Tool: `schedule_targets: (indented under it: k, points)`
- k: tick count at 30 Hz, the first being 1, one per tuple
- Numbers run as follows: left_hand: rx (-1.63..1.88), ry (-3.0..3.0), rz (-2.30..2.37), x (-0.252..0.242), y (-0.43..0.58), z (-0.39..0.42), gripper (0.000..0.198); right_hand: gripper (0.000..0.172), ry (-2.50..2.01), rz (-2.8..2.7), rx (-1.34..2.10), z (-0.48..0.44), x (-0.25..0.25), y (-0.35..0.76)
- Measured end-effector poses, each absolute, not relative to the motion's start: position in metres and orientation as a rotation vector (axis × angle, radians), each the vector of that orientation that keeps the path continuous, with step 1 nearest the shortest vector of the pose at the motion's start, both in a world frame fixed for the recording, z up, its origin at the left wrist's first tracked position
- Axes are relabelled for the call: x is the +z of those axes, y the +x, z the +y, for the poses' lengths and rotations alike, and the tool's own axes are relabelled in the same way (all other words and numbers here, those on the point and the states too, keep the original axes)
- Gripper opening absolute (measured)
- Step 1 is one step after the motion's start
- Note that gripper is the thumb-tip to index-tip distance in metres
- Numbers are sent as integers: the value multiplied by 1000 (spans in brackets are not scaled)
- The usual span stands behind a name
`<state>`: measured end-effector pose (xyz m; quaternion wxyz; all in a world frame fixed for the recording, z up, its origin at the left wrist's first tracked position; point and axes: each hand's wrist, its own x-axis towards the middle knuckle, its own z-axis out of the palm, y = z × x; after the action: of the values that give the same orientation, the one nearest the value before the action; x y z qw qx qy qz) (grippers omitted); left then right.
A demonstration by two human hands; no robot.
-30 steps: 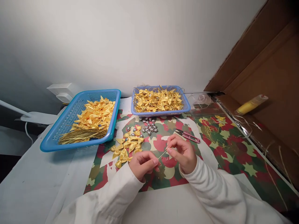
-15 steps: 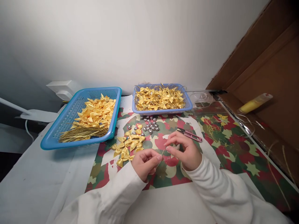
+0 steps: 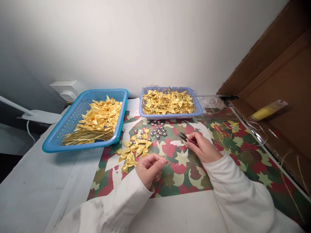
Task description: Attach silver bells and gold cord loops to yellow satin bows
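My left hand [image 3: 150,168] is closed in a pinch above the patterned sheet, with a short bit of thin gold cord [image 3: 166,159] showing at its fingertips. Whatever else sits inside those fingers is hidden. Further right, my right hand [image 3: 205,148] grips a pair of thread snips [image 3: 184,137], the dark blades pointing away to the left and spread apart. Several yellow satin bows [image 3: 136,149] lie just beyond my left hand. A cluster of small silver bells [image 3: 158,131] rests between the bows and the snips.
A blue basket [image 3: 57,129] at left holds yellow bows and gold cords. Another blue basket [image 3: 171,116] at the back holds bows with cord loops. Cord scraps [image 3: 222,134] lie at right, near a cardboard panel [image 3: 274,74] and a yellow tube [image 3: 268,110].
My right hand has moved right and taken hold of the thread snips, which lay on the sheet before. My left hand keeps its pinch in nearly the same place.
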<state>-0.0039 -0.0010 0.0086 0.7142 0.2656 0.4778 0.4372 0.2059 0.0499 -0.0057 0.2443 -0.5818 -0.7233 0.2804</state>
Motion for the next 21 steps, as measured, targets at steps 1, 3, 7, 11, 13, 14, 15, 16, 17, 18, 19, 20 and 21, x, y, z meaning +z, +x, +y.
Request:
schedule_targets:
  k: [1,3,7,11,13,14,15,16,17,18,19,20,21]
  points:
    - [973,588,1062,9,-4,-1,42,13,-1416,-1987,992,45,0,200]
    - [979,599,1071,8,-4,-1,42,17,-1185,-2021,1251,36,10,189]
    - [967,631,1110,7,-5,-1,41,28,-1080,-2009,1470,26,20,179]
    - [951,636,1117,7,-5,-1,40,33,-1097,-1982,1521,27,19,179]
    - [948,638,1112,7,-5,-2,41,34,-1109,-1976,1518,27,18,179]
    - [948,638,1107,7,-5,-2,41,33,-1114,-1977,1510,27,18,179]
    - [948,639,1102,6,-5,-2,41,32,-1116,-1979,1497,27,18,179]
    - [948,638,1097,6,-5,-2,41,31,-1119,-1983,1481,27,18,179]
    - [948,638,1094,6,-5,-2,41,30,-1120,-1989,1466,28,18,179]
    - [949,639,1094,6,-5,-2,41,28,-1121,-1994,1450,28,18,179]
    - [948,641,1095,6,-5,-2,41,27,-1122,-1998,1437,28,18,179]
    - [947,644,1098,5,-6,-2,40,26,-1125,-1998,1428,27,18,179]
    - [944,647,1101,5,-6,-2,40,24,-1131,-1995,1421,27,18,179]
